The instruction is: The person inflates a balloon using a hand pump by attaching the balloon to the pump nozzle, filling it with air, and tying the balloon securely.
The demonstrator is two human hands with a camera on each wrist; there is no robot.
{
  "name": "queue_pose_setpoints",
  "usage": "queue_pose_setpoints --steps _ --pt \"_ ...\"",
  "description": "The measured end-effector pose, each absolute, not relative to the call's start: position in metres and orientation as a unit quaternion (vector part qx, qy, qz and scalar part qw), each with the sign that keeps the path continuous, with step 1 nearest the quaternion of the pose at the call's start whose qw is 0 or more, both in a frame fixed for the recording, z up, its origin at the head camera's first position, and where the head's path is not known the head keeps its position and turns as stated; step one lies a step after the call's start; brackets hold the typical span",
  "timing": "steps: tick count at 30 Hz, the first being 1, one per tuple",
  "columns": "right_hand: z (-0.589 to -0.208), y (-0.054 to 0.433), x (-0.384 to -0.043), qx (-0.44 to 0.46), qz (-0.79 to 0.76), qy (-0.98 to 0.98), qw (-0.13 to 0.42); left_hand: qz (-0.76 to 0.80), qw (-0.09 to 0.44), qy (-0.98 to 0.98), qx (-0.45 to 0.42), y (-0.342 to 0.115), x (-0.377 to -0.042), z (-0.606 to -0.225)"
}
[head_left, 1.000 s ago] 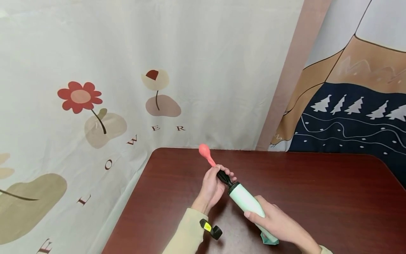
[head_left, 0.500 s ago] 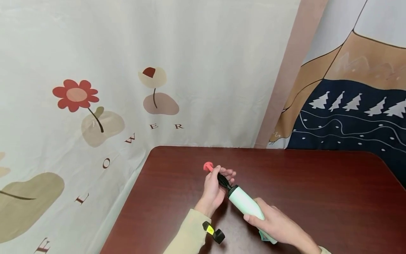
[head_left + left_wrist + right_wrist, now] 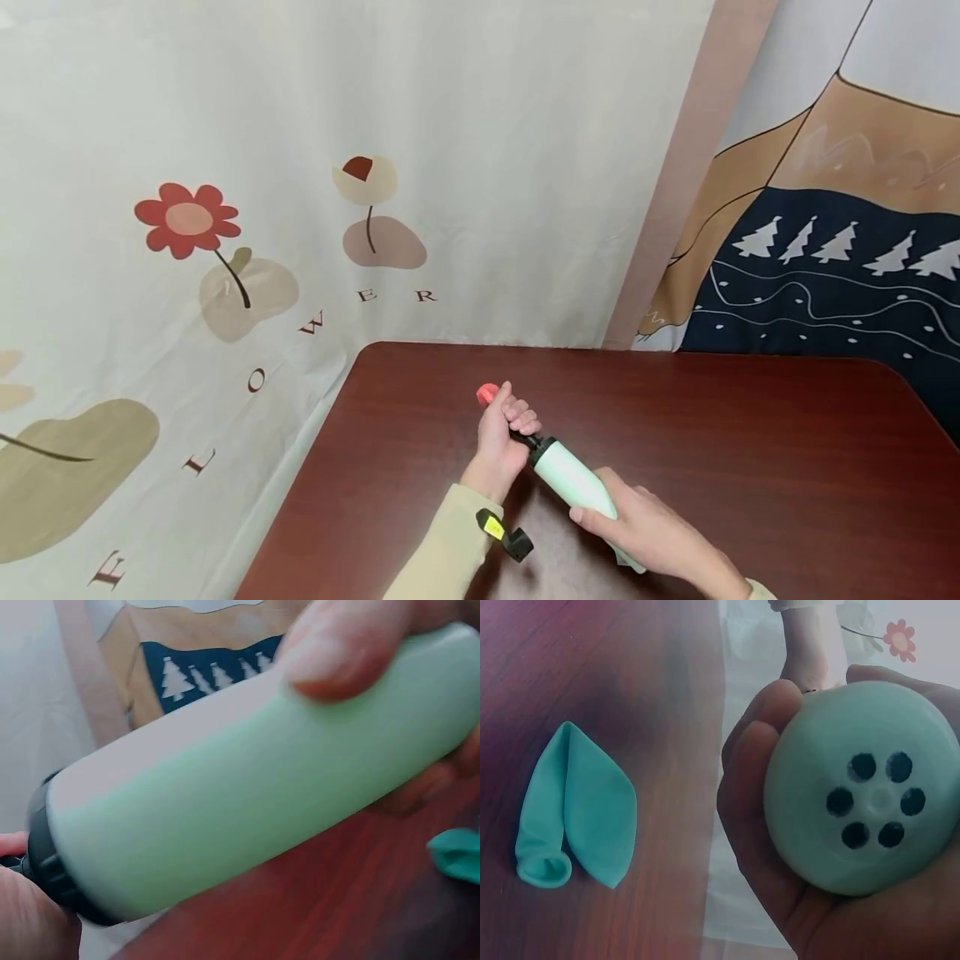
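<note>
A pale green hand balloon pump [image 3: 573, 479] lies slantwise between my two hands above the table. My right hand [image 3: 648, 525] grips its body, thumb on top; in the right wrist view the fingers wrap round its end cap [image 3: 877, 799], which has several dark holes. My left hand [image 3: 504, 437] is curled round the black nozzle end [image 3: 527, 439] and the neck of a red balloon [image 3: 487, 393]. Only the balloon's limp tip pokes out past the thumb. The left wrist view shows the pump's black collar [image 3: 56, 862] close to that hand.
A flat teal balloon [image 3: 600, 810] lies folded on the dark reddish-brown table [image 3: 750, 450], below the pump. Behind the table's far edge hangs a printed curtain [image 3: 510, 208]. A black camera mount [image 3: 504, 533] juts from the left sleeve.
The red balloon stood out round and longer, then drooped to a short tip. My left fingers, loosely spread before, have closed round the nozzle end. The pump has shifted slightly left.
</note>
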State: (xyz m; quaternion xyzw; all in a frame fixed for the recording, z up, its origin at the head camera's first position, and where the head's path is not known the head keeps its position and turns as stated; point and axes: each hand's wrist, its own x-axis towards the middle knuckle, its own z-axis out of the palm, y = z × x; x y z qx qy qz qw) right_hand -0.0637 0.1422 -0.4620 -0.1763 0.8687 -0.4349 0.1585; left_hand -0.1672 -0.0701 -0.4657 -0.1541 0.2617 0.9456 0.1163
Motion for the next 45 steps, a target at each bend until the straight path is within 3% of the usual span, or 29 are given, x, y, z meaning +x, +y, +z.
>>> queue_pose_setpoints --steps 7,16,34,45 --pt "-0.457 0.157 -0.055 -0.122 -0.436 0.863 0.223 0.952 0.094 0.247 -0.156 -0.088 -0.184 -0.454" --pt "-0.457 0.186 -0.039 -0.111 -0.412 0.870 0.247 0.958 0.084 0.237 -0.138 -0.097 -0.188 -0.446" --pt "-0.461 0.129 -0.065 -0.110 -0.395 0.906 0.102 0.936 0.090 0.312 -0.135 -0.059 -0.179 -0.455" --pt "-0.472 0.142 -0.046 -0.068 -0.415 0.893 0.158 0.947 0.092 0.282 -0.124 -0.098 -0.212 -0.435"
